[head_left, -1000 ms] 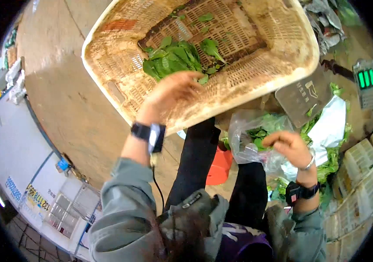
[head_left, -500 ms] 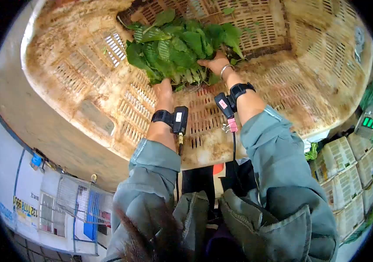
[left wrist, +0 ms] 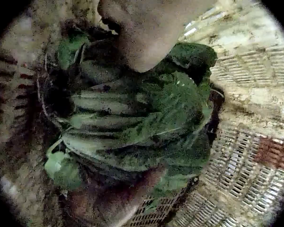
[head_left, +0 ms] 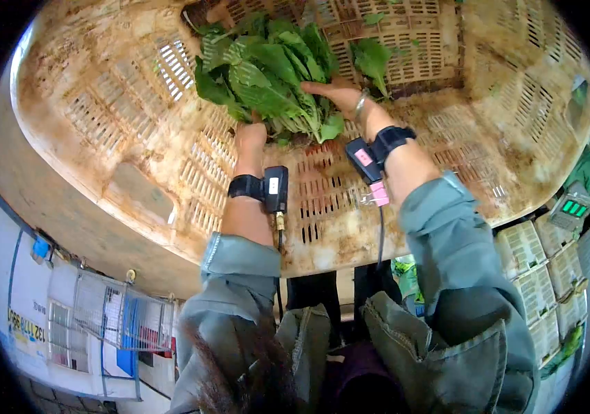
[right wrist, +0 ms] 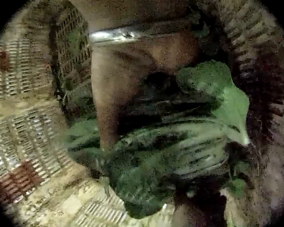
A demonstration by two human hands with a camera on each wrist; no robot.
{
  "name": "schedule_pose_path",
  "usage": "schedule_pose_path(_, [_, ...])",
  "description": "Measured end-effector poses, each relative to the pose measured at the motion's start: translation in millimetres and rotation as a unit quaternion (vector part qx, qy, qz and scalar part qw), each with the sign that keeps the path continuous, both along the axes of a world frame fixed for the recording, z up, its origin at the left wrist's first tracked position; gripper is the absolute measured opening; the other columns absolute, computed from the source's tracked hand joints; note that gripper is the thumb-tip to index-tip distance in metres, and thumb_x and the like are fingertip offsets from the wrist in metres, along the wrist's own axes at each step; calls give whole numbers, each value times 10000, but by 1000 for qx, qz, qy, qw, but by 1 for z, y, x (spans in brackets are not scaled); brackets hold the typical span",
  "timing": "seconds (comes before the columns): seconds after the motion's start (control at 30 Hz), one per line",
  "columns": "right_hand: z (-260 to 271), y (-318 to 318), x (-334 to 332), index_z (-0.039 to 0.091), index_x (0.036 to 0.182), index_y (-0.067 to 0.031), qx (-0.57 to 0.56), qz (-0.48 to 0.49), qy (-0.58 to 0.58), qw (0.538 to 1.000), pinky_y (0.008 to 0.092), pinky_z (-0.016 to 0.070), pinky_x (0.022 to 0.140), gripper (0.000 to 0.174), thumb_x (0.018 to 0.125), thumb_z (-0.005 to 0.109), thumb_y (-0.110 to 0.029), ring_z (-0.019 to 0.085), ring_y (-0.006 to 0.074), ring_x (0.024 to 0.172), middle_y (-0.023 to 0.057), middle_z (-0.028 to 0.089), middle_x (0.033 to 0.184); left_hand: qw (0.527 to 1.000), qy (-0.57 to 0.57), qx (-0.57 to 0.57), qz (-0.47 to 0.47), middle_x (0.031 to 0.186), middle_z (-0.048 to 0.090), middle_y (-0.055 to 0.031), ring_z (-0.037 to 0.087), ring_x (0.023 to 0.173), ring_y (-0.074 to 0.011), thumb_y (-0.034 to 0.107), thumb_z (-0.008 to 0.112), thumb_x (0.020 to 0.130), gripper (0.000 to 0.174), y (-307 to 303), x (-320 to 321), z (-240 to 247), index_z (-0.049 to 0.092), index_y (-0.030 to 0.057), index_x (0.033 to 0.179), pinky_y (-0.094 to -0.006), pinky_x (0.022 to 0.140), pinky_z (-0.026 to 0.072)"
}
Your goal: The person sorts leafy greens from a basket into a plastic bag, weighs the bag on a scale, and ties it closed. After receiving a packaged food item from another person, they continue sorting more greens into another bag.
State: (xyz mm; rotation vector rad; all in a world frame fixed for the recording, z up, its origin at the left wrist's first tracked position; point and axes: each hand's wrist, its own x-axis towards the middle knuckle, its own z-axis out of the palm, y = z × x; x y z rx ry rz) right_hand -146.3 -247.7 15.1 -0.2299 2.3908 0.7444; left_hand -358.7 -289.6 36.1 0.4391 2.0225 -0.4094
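Observation:
A bunch of leafy greens [head_left: 267,69] is held between both hands inside a large dirty plastic basket [head_left: 350,241]. My left hand [head_left: 250,138] grips its lower left side, with most of the fingers hidden under leaves. From the right, my right hand [head_left: 342,98] holds the bunch with the thumb laid across the leaves. Pale stems point toward me. In the left wrist view, the leaves [left wrist: 146,118] lie between the left hand [left wrist: 146,33] and the other hand. The right wrist view shows a metal bangle [right wrist: 128,34] above the right hand [right wrist: 116,90] on the greens.
A loose leafy sprig [head_left: 372,61] lies in the basket right of the bunch, with small leaf scraps farther back. Outside, a scale display [head_left: 574,208] glows green at the right, near stacked pale crates [head_left: 533,255]. A wire rack [head_left: 112,310] stands at lower left.
A second ago the left hand was over the basket and the right hand by a plastic bag. Both then took hold of the greens, which now sit apart from the sprig.

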Motion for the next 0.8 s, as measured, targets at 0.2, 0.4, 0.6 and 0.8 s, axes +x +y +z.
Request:
schedule_pose_path(0.2, [12,4,-17,179,1333,-10,471,844,-135,221,480,204,985,1054,599,640,-609,182,307,1270,166,158,1392,980,112,87,137,1222,376,-289,421,1086,-362,566,367,817,803,-13,9,-4,329,-140,1199,-364,908,336])
schedule_pose_path(0.4, [-6,2,9,299,1325,-182,544,782,-174,251,457,165,989,891,619,587,-643,167,283,1275,93,173,1405,955,-115,89,257,796,594,-150,584,734,-211,639,333,791,801,-5,-9,-5,511,-114,999,-355,573,472])
schedule_pose_path(0.6, [2,13,8,522,1114,24,526,801,-270,94,321,357,908,867,562,638,-633,498,249,1029,175,494,1166,902,-201,182,337,989,557,-167,580,835,-223,641,311,799,791,1,20,-12,377,-48,1182,-344,662,478])
schedule_pose_path(0.8, [82,108,65,328,1238,85,540,806,-233,-69,351,298,979,1046,565,616,-662,371,304,1174,244,384,1248,785,-447,103,416,1221,432,-185,405,1138,-259,623,240,822,760,24,87,-4,316,17,1275,-371,961,314])
